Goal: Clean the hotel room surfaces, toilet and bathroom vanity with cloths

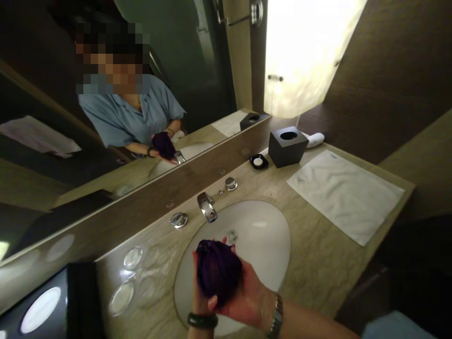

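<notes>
Both hands hold a bunched dark purple cloth (218, 272) above the white oval sink (271, 235). My left hand (200, 295), with a dark green bangle at its wrist, is closed against the bundle's left side; much of it is hidden behind the cloth. From the right and below, my right hand (251, 295) cups the same bundle, its fingers wrapped around it. A metal band (276, 314) circles that wrist. The chrome faucet (207, 207) stands just beyond the bundle, apart from it.
Two chrome knobs (179, 220) flank the faucet. Clear round containers (123, 294) and a dark box (83, 294) lie left. To the right are a soap dish (259, 161), a tissue box (287, 147), a white hair dryer (314, 139) and a flat white towel (348, 193). A mirror (197, 61) spans behind.
</notes>
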Tool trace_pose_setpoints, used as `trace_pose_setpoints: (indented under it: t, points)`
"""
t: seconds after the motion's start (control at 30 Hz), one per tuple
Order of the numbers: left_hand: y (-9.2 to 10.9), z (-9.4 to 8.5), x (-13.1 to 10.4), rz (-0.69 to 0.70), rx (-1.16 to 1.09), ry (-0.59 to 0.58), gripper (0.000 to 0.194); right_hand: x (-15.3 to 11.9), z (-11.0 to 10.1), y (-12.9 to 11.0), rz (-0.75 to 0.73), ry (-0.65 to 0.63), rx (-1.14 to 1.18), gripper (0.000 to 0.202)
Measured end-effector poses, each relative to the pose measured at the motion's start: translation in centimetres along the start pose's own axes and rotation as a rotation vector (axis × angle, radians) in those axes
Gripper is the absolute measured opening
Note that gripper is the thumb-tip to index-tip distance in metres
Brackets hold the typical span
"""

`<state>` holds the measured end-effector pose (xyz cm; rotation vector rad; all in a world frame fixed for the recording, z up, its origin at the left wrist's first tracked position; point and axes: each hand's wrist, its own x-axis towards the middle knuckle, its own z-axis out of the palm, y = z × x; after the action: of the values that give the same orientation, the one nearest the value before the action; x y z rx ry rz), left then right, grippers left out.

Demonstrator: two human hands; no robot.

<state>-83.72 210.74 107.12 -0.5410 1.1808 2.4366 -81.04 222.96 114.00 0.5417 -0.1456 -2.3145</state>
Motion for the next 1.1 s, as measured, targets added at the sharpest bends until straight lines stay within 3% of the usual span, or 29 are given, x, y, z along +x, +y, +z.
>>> trace_pose_setpoints:
  t: [0.07,0.13,0.2,0.27,0.37,0.47,0.53,0.63,0.73,0.83,0.93,0.97,1.03,1.1]
  points:
    - [0.8,1.2,-1.1,-0.061,-0.112,0.011,0.055,-1.1,-0.2,0.8,0.065,0.009,-0.084,0.05]
    - [2.6,2.3,-1.0,-0.14,-0.074,0.067,0.049,-1.8,-0.9,0.6,0.103,0.066,-0.277,0.061]
    - [4.2,3.0,-0.2,-0.127,0.133,0.088,0.049,-1.7,-1.8,-0.4,0.079,0.165,-0.589,0.072]
    - [4.8,3.3,1.4,-0.013,0.419,0.043,0.047,-0.7,-2.9,-1.9,0.026,0.258,-1.032,0.072]
    - [3.4,2.8,4.5,0.135,0.843,0.027,0.035,2.4,-4.7,-4.5,0.004,0.291,-1.821,0.044]
    - [0.6,1.4,7.1,0.19,0.996,0.155,0.026,5.3,-6.3,-7.0,0.03,0.265,-2.2,0.013]
    - [-1.1,0.3,7.5,0.179,0.972,0.206,0.027,6.2,-7.1,-8.4,0.024,0.301,-2.271,0.011]
    - [-1.8,-1.1,5.9,0.018,0.809,0.2,0.052,5.2,-7.9,-9.7,0.046,0.314,-2.311,0.03]
    - [-0.5,-1.7,3.1,-0.12,0.481,0.201,0.065,3.0,-8.9,-9.2,-0.161,0.355,-1.829,0.064]
    - [0.8,-1.2,1.1,0.081,0.391,0.249,0.057,2.0,-9.6,-7.1,-0.312,0.401,-1.176,0.08]
    - [1.1,-0.3,0.2,0.26,0.348,0.326,0.052,3.1,-8.0,-5.2,-0.395,0.399,-0.827,0.071]
    - [1.1,-0.1,0.1,0.245,0.269,0.365,0.051,3.6,-6.9,-4.8,-0.482,0.404,-0.851,0.064]
    - [1.4,0.0,-0.1,0.103,0.098,0.43,0.047,4.4,-4.1,-4.3,-0.697,0.374,-1.185,0.043]
    - [2.3,-0.3,-0.4,-0.041,0.117,0.415,0.035,4.6,-1.0,-4.0,-0.832,0.167,-1.685,0.022]
